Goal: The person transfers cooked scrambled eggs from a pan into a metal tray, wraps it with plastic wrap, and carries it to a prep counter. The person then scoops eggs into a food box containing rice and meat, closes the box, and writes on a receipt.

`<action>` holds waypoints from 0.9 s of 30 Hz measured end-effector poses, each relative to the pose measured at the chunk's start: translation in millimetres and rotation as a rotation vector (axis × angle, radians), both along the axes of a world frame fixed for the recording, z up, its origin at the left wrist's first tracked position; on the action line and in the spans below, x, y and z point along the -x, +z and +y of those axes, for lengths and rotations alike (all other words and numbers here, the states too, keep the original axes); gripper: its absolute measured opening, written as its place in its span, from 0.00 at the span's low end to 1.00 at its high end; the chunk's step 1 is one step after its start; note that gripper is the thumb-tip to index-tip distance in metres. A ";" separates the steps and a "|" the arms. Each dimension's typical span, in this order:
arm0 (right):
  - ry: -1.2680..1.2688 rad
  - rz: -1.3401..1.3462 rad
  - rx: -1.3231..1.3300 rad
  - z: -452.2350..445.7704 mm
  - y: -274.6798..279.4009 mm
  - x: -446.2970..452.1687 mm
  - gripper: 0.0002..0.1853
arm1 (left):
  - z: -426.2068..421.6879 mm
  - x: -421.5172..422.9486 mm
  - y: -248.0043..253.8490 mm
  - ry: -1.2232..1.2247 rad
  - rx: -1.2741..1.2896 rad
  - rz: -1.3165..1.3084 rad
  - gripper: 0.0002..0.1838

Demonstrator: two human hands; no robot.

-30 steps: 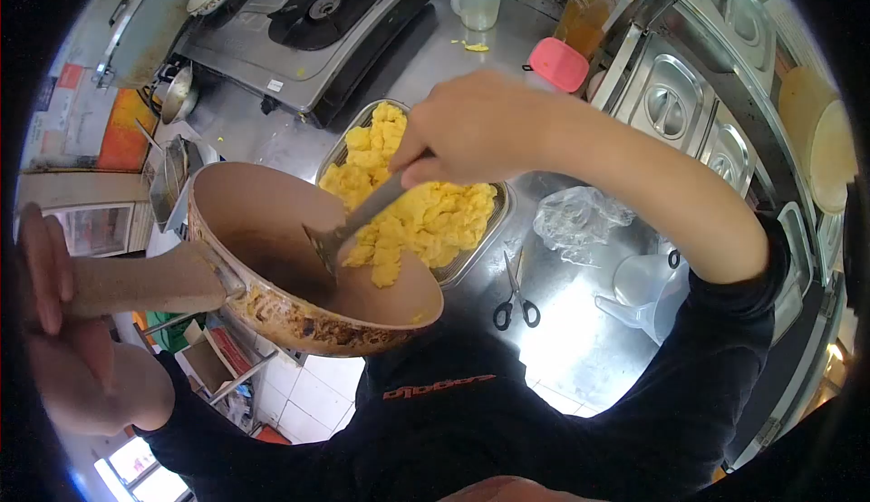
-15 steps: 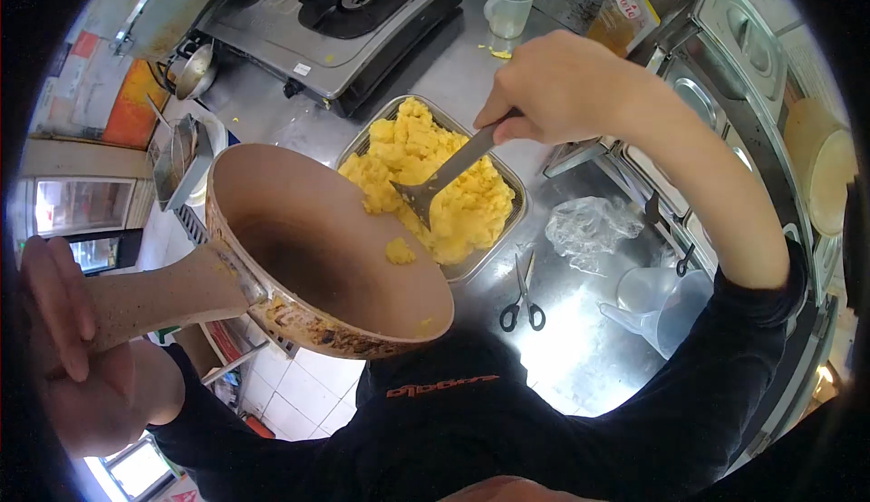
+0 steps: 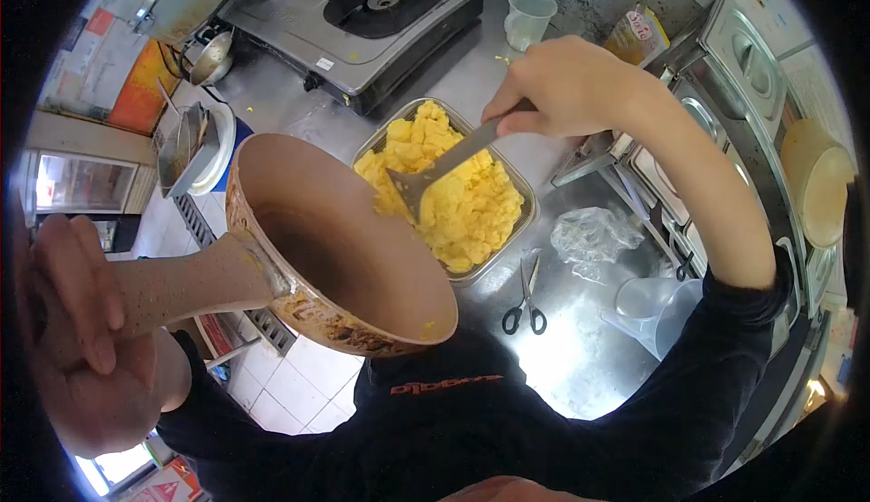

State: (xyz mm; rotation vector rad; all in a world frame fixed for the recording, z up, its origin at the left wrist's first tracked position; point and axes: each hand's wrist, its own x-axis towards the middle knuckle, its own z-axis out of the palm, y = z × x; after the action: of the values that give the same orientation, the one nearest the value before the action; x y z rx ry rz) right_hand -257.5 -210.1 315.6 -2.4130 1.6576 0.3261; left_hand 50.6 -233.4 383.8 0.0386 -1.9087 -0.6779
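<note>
My left hand [image 3: 86, 339] is wrapped round the handle of a brown pan [image 3: 317, 239], which is tilted toward a metal tray [image 3: 526, 217]. Its inside looks nearly bare, with a small yellow bit near the lower rim. Scrambled yellow egg [image 3: 467, 207] fills the tray. In my right hand [image 3: 566, 90] is the handle of a grey spatula [image 3: 444, 167], its blade over the egg, beside the pan's rim.
Behind the tray stand a gas stove [image 3: 362, 26] and a clear measuring jug [image 3: 528, 18]. To the right lie scissors [image 3: 525, 298], crumpled plastic [image 3: 594, 237] and a clear plastic jug [image 3: 666, 312]. Lidded metal containers [image 3: 743, 58] line the right side.
The spatula has come out of the pan and is over the egg. The egg lump on the pan's inner wall is gone. The view has shifted, with stove and tray now farther right.
</note>
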 end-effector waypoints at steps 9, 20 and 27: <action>0.049 -0.007 0.011 -15.8 -48.8 -4.5 0.13 | 35.2 -10.1 -18.6 0.275 -0.287 0.175 0.08; -0.168 -0.115 0.105 26.2 -43.3 20.8 0.13 | -20.9 -173.6 8.6 0.518 0.053 0.240 0.13; -0.318 0.021 0.170 77.3 -51.6 -32.8 0.14 | -104.5 -78.1 49.0 0.348 0.635 0.579 0.14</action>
State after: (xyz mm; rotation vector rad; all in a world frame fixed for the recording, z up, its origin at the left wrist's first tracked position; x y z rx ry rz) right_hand -224.6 -132.7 263.9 -2.2098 2.1158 0.1655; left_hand 128.8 -337.9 432.8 -0.2030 -1.4242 0.1648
